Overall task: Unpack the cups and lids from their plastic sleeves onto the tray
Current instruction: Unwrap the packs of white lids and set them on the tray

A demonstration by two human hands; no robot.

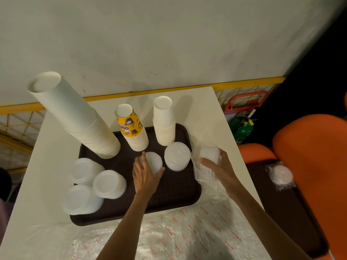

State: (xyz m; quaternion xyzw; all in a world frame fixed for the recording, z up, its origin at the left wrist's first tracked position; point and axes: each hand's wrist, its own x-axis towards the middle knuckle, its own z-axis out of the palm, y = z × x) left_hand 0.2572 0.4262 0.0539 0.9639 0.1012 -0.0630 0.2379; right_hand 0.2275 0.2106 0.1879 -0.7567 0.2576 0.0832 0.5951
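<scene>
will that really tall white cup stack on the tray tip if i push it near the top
Probably tippy: the tall white cup stack is much higher than its base on the tray is wide. Likely light, as nested paper cups. A high push might bend or split the column, since nothing sleeves it.

Blurred: sleeved lid stack [209, 155] in right grip [218, 167], lid count unreadable. Hidden: near side of small lid stack [154, 160], under left grip [145, 175]. Illegible: red print on plastic sheet [197, 228].

**Colour Reference**

The tray [174, 192] is dark brown. The cup stack [75, 117] is white; the printed cup [129, 123] is yellow with brown bean motifs. The lids [109, 183] are translucent white. The sleeve [197, 233] is clear with red lettering.
</scene>
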